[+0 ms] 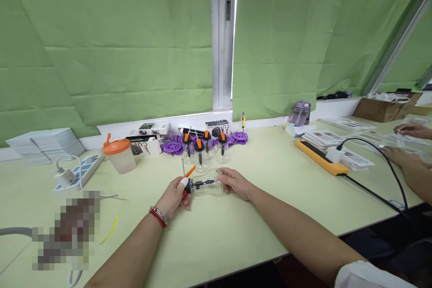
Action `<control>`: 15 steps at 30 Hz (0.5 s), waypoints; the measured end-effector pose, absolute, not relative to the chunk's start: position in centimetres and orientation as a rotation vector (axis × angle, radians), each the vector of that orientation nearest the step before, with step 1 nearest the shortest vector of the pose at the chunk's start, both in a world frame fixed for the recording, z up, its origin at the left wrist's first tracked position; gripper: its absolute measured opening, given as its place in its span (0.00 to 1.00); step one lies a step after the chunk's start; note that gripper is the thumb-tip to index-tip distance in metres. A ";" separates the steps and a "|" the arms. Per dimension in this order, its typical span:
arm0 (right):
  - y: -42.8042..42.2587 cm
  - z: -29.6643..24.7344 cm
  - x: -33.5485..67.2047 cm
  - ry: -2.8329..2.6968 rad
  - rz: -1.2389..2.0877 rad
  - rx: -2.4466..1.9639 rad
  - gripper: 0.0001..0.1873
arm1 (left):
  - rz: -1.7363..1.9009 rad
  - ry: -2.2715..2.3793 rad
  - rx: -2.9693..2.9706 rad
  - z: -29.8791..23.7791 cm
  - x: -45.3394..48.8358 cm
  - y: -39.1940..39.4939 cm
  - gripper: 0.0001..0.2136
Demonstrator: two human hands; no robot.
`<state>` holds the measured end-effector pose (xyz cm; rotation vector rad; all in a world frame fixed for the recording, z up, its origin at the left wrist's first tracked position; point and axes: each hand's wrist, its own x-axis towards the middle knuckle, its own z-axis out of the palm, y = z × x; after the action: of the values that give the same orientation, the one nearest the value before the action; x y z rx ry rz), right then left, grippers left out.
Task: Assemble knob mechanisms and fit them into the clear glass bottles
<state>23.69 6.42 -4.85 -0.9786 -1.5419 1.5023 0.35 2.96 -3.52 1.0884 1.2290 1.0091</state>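
Observation:
Lying on its side between my hands is a clear dispenser bottle (211, 187) with a black cap, an orange lever and a dark tube inside. My left hand (175, 195) is closed around the cap end, thumb near the lever. At the other end, my right hand (234, 182) grips the bottle's base. Just beyond stand several similar bottles, upright, with black caps and orange levers; the nearest bottle (200, 155) is close to the held one. Purple plastic pieces (173, 147) lie behind them.
Small printed boxes (148, 145) and an orange-lidded shaker cup (121, 157) stand at the back left. A white power strip (84, 168) lies further left. On the right are a yellow power strip (317, 157), stacked cards (324, 139) and another person's hands (401, 157).

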 end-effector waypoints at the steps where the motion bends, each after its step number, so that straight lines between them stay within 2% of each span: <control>1: 6.3 -4.7 23.7 -1.537 1.504 -0.987 0.28 | 1.014 1.227 1.095 -3.5 0.4 3.0 0.13; 15: 6.5 -4.8 23.7 -1.524 1.542 -0.956 0.22 | 1.032 1.223 1.168 -4.4 0.0 3.3 0.15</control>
<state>23.73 6.50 -4.77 -0.9559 -1.5239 1.5424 0.00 3.29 -4.40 1.1677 1.2229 1.0320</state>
